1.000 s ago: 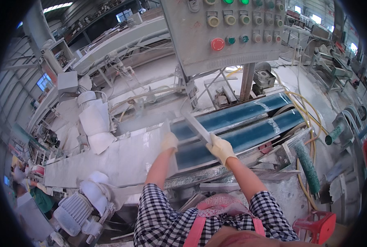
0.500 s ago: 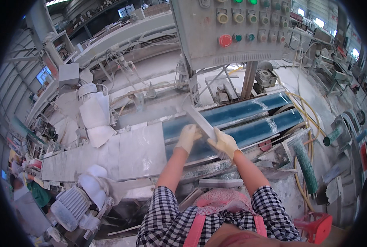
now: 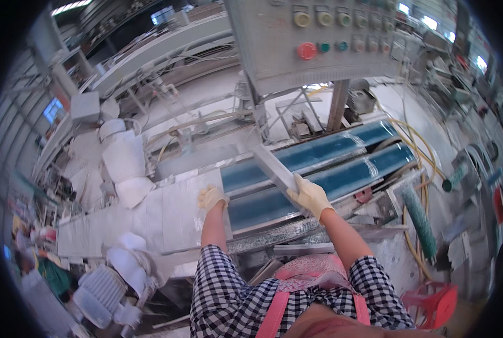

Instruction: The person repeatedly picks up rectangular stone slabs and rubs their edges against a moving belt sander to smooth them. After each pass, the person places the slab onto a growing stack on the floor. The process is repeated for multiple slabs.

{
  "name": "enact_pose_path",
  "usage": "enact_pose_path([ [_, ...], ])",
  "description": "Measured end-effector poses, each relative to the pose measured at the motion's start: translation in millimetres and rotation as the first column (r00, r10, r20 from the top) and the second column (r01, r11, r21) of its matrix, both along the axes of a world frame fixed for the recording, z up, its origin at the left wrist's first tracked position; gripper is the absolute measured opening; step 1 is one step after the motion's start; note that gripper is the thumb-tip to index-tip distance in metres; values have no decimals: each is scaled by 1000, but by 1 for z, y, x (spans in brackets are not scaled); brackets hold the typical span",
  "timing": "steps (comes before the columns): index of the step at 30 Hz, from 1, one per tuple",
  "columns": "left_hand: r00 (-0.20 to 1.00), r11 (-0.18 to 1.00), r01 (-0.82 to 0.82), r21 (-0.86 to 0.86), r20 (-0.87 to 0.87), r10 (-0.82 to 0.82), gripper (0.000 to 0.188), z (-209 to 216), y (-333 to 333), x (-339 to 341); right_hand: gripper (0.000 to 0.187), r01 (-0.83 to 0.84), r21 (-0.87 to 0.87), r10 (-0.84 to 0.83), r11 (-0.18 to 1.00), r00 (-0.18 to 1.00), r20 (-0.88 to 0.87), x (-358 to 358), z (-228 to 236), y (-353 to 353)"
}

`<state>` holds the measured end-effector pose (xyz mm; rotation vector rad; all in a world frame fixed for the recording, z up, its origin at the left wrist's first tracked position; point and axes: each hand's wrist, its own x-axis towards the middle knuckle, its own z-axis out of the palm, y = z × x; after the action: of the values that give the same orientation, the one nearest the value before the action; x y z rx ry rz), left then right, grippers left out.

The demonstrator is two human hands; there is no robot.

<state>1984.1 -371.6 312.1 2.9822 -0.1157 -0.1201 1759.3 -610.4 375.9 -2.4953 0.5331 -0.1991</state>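
My right hand [image 3: 310, 195], in a pale yellow glove, grips the near part of a long grey slab strip [image 3: 275, 169]. The strip slants across two blue conveyor belts [image 3: 330, 179], tilted on its edge, its far end pointing up and left. My left hand [image 3: 212, 199], gloved alike, lies on the right end of a flat grey slab [image 3: 186, 211], fingers spread over its surface. The slab is in line with other slabs [image 3: 110, 221] to its left, beside the belts' left ends.
A control panel [image 3: 319, 53] with a red button overhangs the far side. Cloth-wrapped motors [image 3: 124, 163] flank the slabs. A bare motor [image 3: 100, 290] stands lower left, a green roller [image 3: 419, 228] and yellow hose [image 3: 429, 169] at right, and a red stool [image 3: 434, 304] lower right.
My left hand has left the strip's side and moved left onto the grey slab. That slab's right end reaches over the belts' left ends. My right hand keeps holding the strip.
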Motion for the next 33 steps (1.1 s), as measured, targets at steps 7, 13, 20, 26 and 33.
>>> enact_pose_path([
  [7,946,941,320,105,-84,-313,24,-4,-13,17,34,73,82,-74,994,997,10,-11,8,-4],
  [13,809,747,579,-326,117,-576,23,18,40,61,35,72,57,-78,996,990,121,-9,-7,-8],
  [20,845,438,267,-858,-10,-535,18,-28,-63,16,57,31,61,-38,998,993,116,-9,-18,-17],
  [26,604,239,-230,-943,-331,-725,43,11,-128,-38,70,-44,29,41,999,994,106,-18,-7,-25],
  [33,847,836,525,-161,196,-494,59,20,-92,6,40,97,69,-94,993,995,-44,-15,3,-7],
])
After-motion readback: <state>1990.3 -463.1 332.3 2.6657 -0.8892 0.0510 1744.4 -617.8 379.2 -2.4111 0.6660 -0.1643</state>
